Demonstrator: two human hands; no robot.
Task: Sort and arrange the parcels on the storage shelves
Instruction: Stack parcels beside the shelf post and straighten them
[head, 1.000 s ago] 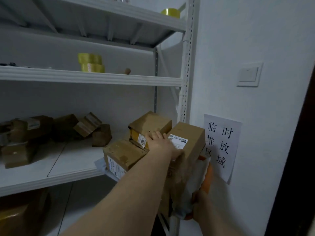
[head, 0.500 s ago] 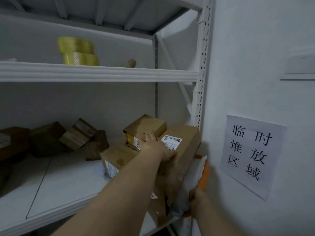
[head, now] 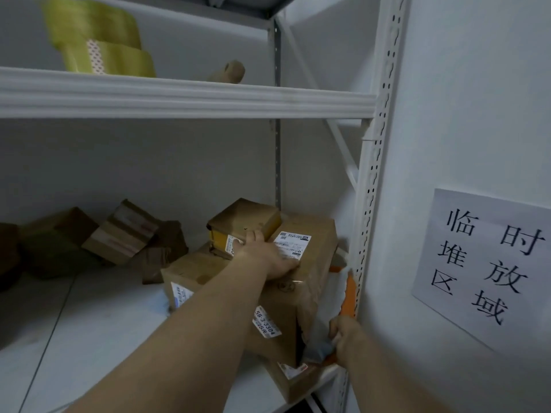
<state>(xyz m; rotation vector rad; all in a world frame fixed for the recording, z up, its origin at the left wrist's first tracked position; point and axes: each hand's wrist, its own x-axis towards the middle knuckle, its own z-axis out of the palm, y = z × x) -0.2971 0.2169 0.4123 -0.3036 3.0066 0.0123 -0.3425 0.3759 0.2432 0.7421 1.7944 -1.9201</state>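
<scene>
A tall brown cardboard box (head: 313,281) with a white label stands on the white shelf (head: 89,338) at its right end. My left hand (head: 268,256) lies on the box's top, fingers gripping its upper left edge. Squeezed between that box and the shelf post is a white and orange soft mailer (head: 343,296), and my right hand (head: 346,332) pinches its lower edge. A small yellow-taped box (head: 244,226) rests on a flat brown box (head: 190,275) just left of the tall one. Another carton (head: 295,383) lies under the tall box at the shelf's front edge.
Several dark brown parcels (head: 119,234) lie jumbled at the back left of the same shelf. The shelf above (head: 179,99) carries yellow tape rolls (head: 101,49) and a brown roll (head: 232,71). A white post (head: 372,174) borders the wall, which bears a paper sign (head: 483,263).
The view has closed in on the shelf. Both hands have pushed the tall box and the mailer further onto the shelf, toward the right post.
</scene>
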